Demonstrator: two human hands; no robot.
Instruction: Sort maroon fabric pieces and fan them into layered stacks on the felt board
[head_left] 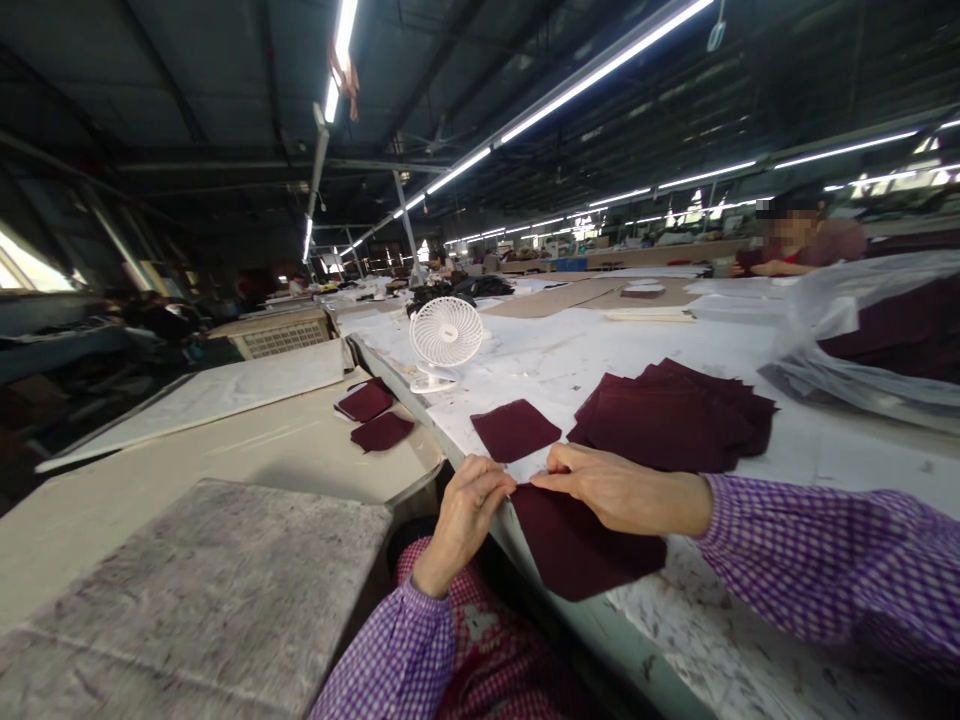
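Observation:
A maroon fabric piece (592, 550) lies at the near edge of the white-covered table, part of it reaching over the edge. My left hand (471, 500) pinches its far left corner between thumb and fingertips. At the same corner, my right hand (611, 488) has its index finger stretched along the fabric's edge, while the other fingers curl down onto the cloth and are partly hidden. Just beyond my hands is a single maroon piece (516, 430), lying flat. To its right, a fanned-out pile of maroon pieces (667, 415) rests on the table.
A small white fan (446, 335) stands on the table's left edge. Smaller maroon pieces (382, 432) lie on the beige surface (247, 450) to the left. A mottled grey board (202, 590) is at near left. Clear plastic sheeting (832, 340) covers maroon fabric at right. Another person (840, 240) sits beyond.

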